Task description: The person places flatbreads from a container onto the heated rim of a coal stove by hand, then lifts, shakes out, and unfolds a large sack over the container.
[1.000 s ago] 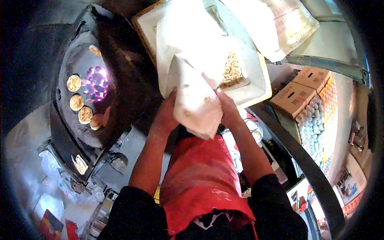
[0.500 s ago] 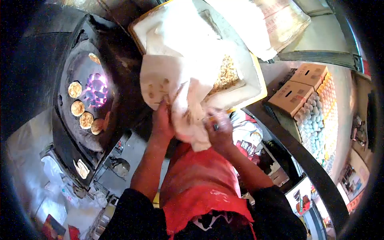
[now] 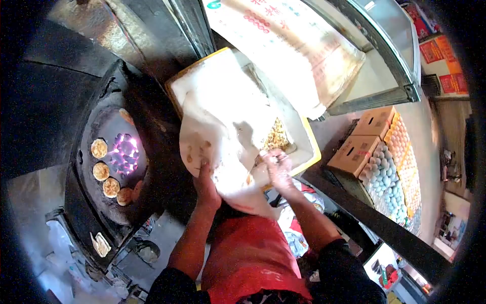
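A white cloth (image 3: 228, 106) with brown stains lies spread across a yellow-rimmed white box (image 3: 310, 137). My left hand (image 3: 205, 188) is closed on the cloth's near left edge, thumb on top, its other fingers hidden below. At the cloth's right edge, over the near side of the box, is my right hand (image 3: 277, 164). Its fingers look curled but blurred, and whether they pinch anything I cannot make out. Just beyond it, golden-brown crumbly bits (image 3: 276, 136) show in the box's uncovered right part. The cloth's near end hangs over the box edge, above my red apron (image 3: 253, 248).
On my left, a dark oven (image 3: 91, 202) holds glowing coals (image 3: 124, 154) and several round flatbreads (image 3: 111, 187) around them. A printed sack (image 3: 324, 55) lies behind the box. To the right stand cardboard boxes (image 3: 354, 152) and trays of eggs (image 3: 387, 175).
The bunched cloth is now spread flatter over the box, covering more of the crumbly bits. My right hand has moved slightly up, off the hanging cloth end. The view has shifted.
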The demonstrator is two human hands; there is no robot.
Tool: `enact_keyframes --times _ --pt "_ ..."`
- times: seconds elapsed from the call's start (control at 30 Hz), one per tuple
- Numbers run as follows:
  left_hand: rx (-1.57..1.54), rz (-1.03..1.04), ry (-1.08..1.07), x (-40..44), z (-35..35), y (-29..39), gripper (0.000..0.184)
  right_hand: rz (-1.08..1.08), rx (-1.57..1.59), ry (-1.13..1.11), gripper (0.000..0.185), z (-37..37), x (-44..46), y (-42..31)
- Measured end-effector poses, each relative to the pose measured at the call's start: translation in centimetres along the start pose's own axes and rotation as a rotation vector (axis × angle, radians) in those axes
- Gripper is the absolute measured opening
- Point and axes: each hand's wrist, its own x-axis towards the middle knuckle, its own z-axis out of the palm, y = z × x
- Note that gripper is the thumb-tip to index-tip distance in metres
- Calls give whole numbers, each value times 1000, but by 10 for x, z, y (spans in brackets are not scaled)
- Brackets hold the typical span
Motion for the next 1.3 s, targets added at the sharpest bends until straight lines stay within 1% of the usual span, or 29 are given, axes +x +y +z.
enact_keyframes --times 0.03,0.07,0.1,0.13,0.17,0.2,0.23,0.3,0.33,0.37,0.4,0.43,0.57,0.6,0.67,0.73,0.77,0.83,0.87,0.9,0.97,1.0,1.03,1.1,1.17,1.2,1.23,1.27,1.3 --pt "32 -11 43 -2 -3 1 59 -49 -197 67 17 -8 11 -2" --pt "29 9 93 3 -12 -5 59 21 -134 148 17 -15 20 -3" --pt "23 12 91 1 -12 -6 59 -29 -493 39 25 -26 30 -15" --pt "280 106 58 1 -11 -4 58 -57 -449 87 42 -39 44 13" --pt "541 203 25 0 -12 -2 56 50 -384 152 57 -47 55 17" --pt "599 165 -46 -2 -17 -2 51 152 -313 224 73 -54 66 20" --pt "620 183 -22 -7 -12 -4 47 388 -224 303 86 -55 76 -13" --pt "550 117 -22 -11 -25 -22 47 409 298 369 77 -49 91 -63" --pt "550 118 -24 -17 -23 -23 47 371 380 316 66 -59 107 -64" --pt "512 -7 37 -23 -20 -23 45 331 458 263 54 -69 124 -66" --pt "472 -135 98 -27 -18 -24 44 280 481 320 43 -65 137 -71" --pt "471 -140 94 -30 -17 -26 44 228 502 380 33 -63 150 -77" --pt "420 -198 85 -33 -10 -25 39 -85 -196 520 25 -51 185 -114" --pt "434 -213 86 -35 -9 -23 38 -321 -490 597 23 -52 192 -129" --pt "418 -193 52 -34 -5 -22 38 -771 -779 627 23 -61 211 -154" --pt "399 -173 18 -30 -3 -22 39 -987 -775 668 25 -56 206 -176" --pt "391 -172 1 -27 -4 -23 38 -986 -782 666 25 -55 198 -174" --pt "380 -167 -20 -23 -4 -29 38 -575 -645 770 26 -56 188 -171" --pt "386 -115 0 -22 -4 -33 36 -468 -623 813 28 -64 195 -154" --pt "394 -61 22 -20 -4 -33 35 -212 -748 757 32 -45 177 -172" --pt "436 -113 16 -20 -7 -30 32 -42 -469 818 46 -44 191 -145" --pt "459 -143 9 -20 -9 -28 31 -174 -349 759 56 -41 192 -131" --pt "483 -173 1 -19 -10 -27 30 -178 -490 777 67 -26 182 -131" --pt "470 -339 -69 -15 -14 -26 56 -276 -500 680 80 2 147 -150" --pt "498 -305 -131 -9 -20 -30 53 -282 -642 697 84 -11 141 -113" --pt "526 -276 -194 -10 -23 -31 49 -399 -601 566 77 3 115 -116" --pt "665 -173 -177 -13 -12 -21 43 -300 -806 364 72 1 91 -111" --pt "565 -157 -144 -13 -8 -19 41 -241 -579 105 69 2 73 -95" --pt "463 -132 -120 -8 -2 -17 38 -279 -870 -68 69 -8 59 -68"
